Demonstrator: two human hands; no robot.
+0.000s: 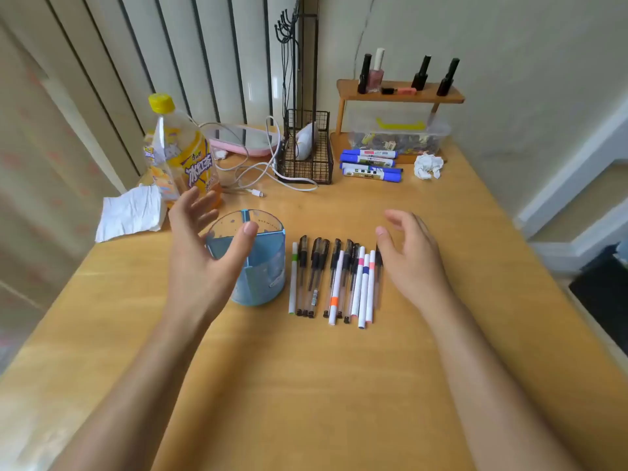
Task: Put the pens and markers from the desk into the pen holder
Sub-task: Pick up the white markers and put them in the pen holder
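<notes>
A round blue pen holder (265,273) with inner dividers stands on the wooden desk, with nothing visible inside it. Just right of it lies a row of several black gel pens (314,277) and white markers with coloured bands (363,287), side by side. Several blue whiteboard markers (370,164) lie farther back, in front of a small shelf. My left hand (200,256) hovers open at the holder's left side, thumb over its rim. My right hand (411,260) is open too, fingers spread, just right of the pen row and covering the outermost pen.
An iced-tea bottle (185,154) and crumpled paper (131,212) sit at the back left. A black wire basket (307,154), a white cable (258,178), a pink tray (241,139), a wooden shelf with nail polish bottles (399,91), a clear box (397,137) and a tissue ball (428,166) line the back.
</notes>
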